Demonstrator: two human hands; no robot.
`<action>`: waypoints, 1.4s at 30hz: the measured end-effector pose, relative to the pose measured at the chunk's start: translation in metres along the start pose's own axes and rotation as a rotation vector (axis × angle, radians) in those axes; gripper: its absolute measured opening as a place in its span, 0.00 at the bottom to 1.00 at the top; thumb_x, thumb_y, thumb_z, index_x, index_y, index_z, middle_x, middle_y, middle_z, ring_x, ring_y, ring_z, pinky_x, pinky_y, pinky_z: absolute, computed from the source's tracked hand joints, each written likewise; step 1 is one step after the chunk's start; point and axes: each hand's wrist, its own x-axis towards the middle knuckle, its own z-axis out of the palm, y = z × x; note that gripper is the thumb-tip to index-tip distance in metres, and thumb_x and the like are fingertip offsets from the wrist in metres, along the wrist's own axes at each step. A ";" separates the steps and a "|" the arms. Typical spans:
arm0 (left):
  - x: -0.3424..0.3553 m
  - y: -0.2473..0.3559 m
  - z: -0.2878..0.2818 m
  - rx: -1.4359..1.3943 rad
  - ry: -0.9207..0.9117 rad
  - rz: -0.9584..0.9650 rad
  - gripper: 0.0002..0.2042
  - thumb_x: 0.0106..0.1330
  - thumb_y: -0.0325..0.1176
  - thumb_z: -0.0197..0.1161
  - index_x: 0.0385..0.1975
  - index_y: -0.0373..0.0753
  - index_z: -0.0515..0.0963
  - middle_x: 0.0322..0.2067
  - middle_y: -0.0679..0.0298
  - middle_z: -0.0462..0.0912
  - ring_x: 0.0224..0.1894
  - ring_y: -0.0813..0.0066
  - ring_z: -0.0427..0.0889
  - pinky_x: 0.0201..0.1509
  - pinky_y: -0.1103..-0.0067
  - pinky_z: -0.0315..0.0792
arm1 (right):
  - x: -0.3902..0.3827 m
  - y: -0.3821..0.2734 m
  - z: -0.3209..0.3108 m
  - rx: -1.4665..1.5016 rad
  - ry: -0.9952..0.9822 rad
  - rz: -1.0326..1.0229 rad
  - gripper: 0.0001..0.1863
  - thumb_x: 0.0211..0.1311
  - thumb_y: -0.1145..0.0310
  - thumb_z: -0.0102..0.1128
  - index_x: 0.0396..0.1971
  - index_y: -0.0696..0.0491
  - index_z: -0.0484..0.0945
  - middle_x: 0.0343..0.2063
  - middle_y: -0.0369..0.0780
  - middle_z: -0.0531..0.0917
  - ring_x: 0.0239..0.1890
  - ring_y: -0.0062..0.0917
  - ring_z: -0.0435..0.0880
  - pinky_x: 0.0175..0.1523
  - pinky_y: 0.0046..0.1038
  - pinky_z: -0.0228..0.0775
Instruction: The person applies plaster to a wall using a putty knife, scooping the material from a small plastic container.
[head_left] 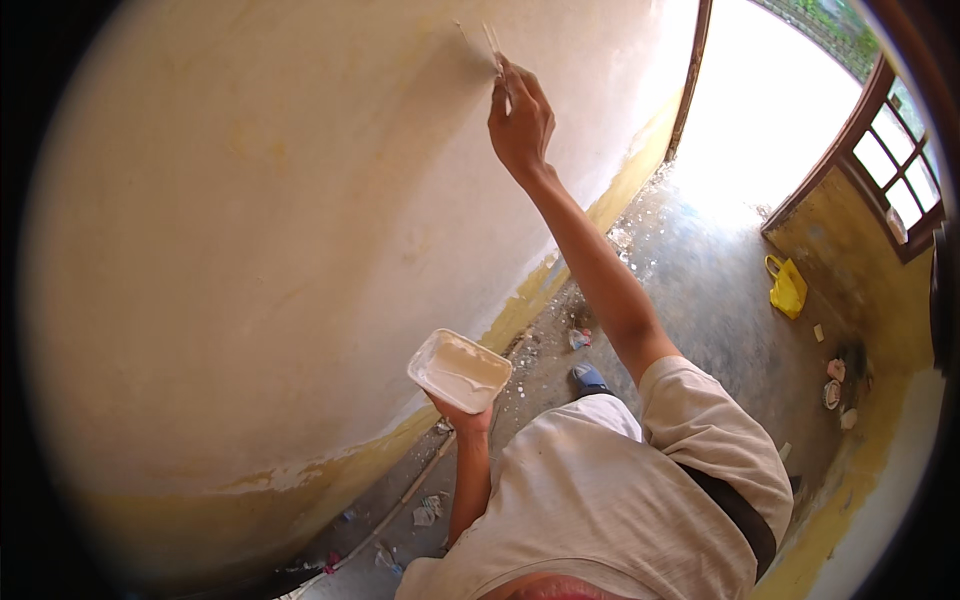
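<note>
My right hand (pixel 524 122) is raised on an outstretched arm against the pale plastered wall (pixel 290 210). Its fingers pinch a thin, white-smeared tool (pixel 500 68), seen almost edge-on; its exact kind does not show. Short white streaks of paste mark the wall just above the fingertips. Lower down, my left hand (pixel 466 418) supports a white rectangular plastic tub (pixel 412 366) from below, close to the wall. White paste (pixel 462 384) coats the tub's bottom and sides, and its open top faces up. Most of the left fingers are hidden beneath it.
Along the wall's yellow, flaking base (pixel 530 300) lie white crumbs, litter and a long thin pole (pixel 425 473). A bright doorway (pixel 770 90) opens at the far right, beside a brown-framed window (pixel 900 160). A yellow bag (pixel 788 288) and small debris rest on the concrete floor (pixel 700 290).
</note>
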 end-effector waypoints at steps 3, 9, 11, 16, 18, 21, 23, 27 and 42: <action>0.000 0.004 -0.002 -0.103 0.085 -0.060 0.27 0.72 0.61 0.45 0.62 0.52 0.69 0.60 0.71 0.74 0.63 0.67 0.71 0.67 0.63 0.66 | -0.021 -0.046 0.028 -0.032 -0.021 -0.018 0.23 0.53 0.73 0.66 0.53 0.49 0.81 0.41 0.37 0.81 0.39 0.32 0.82 0.37 0.32 0.77; -0.002 0.005 -0.002 -0.099 0.090 -0.048 0.29 0.71 0.62 0.45 0.65 0.52 0.67 0.63 0.70 0.71 0.65 0.65 0.68 0.71 0.61 0.60 | -0.144 -0.141 0.011 0.227 -0.293 -0.209 0.27 0.45 0.76 0.70 0.52 0.48 0.81 0.40 0.35 0.80 0.37 0.27 0.82 0.29 0.28 0.78; -0.005 0.007 0.012 -0.082 0.073 -0.068 0.27 0.71 0.62 0.46 0.62 0.53 0.70 0.60 0.72 0.74 0.62 0.66 0.72 0.66 0.62 0.66 | -0.149 -0.150 -0.002 0.299 -0.385 -0.204 0.28 0.45 0.77 0.69 0.52 0.48 0.81 0.40 0.35 0.81 0.38 0.27 0.82 0.29 0.27 0.79; -0.003 0.006 0.010 -0.066 0.063 -0.039 0.27 0.71 0.62 0.46 0.62 0.53 0.69 0.60 0.72 0.74 0.63 0.66 0.71 0.67 0.62 0.65 | -0.098 -0.092 -0.026 0.275 -0.192 -0.057 0.17 0.61 0.78 0.61 0.51 0.52 0.82 0.43 0.41 0.85 0.42 0.32 0.86 0.44 0.29 0.80; -0.004 0.004 0.011 -0.065 0.048 -0.020 0.27 0.71 0.62 0.45 0.62 0.54 0.69 0.60 0.72 0.74 0.63 0.66 0.71 0.67 0.62 0.65 | -0.055 -0.054 -0.023 0.170 -0.016 0.018 0.15 0.64 0.77 0.58 0.49 0.53 0.82 0.42 0.43 0.84 0.40 0.35 0.85 0.41 0.32 0.78; -0.004 0.001 0.012 -0.074 0.033 -0.022 0.27 0.71 0.62 0.46 0.63 0.53 0.69 0.60 0.72 0.74 0.63 0.66 0.71 0.67 0.62 0.66 | -0.015 -0.003 -0.002 0.070 0.010 0.186 0.14 0.66 0.72 0.57 0.49 0.55 0.81 0.40 0.43 0.84 0.35 0.36 0.85 0.39 0.32 0.77; -0.003 0.003 0.008 -0.167 0.061 -0.062 0.28 0.72 0.62 0.45 0.63 0.53 0.68 0.60 0.71 0.74 0.63 0.66 0.71 0.67 0.62 0.66 | -0.015 -0.013 0.017 -0.002 -0.040 0.127 0.15 0.65 0.71 0.58 0.50 0.54 0.81 0.37 0.42 0.83 0.34 0.35 0.84 0.37 0.32 0.77; 0.000 0.003 0.007 -0.135 0.063 -0.045 0.28 0.71 0.62 0.45 0.63 0.52 0.67 0.60 0.70 0.73 0.63 0.65 0.71 0.68 0.62 0.65 | -0.043 -0.075 0.054 -0.073 -0.012 -0.122 0.19 0.57 0.72 0.62 0.50 0.54 0.80 0.35 0.41 0.80 0.35 0.33 0.82 0.29 0.33 0.77; 0.000 0.009 -0.007 -0.149 0.044 -0.082 0.27 0.72 0.61 0.46 0.62 0.51 0.69 0.60 0.70 0.74 0.62 0.66 0.72 0.67 0.64 0.66 | -0.012 -0.002 -0.018 -0.021 0.007 0.160 0.12 0.69 0.71 0.51 0.46 0.58 0.80 0.39 0.47 0.84 0.38 0.41 0.84 0.41 0.38 0.75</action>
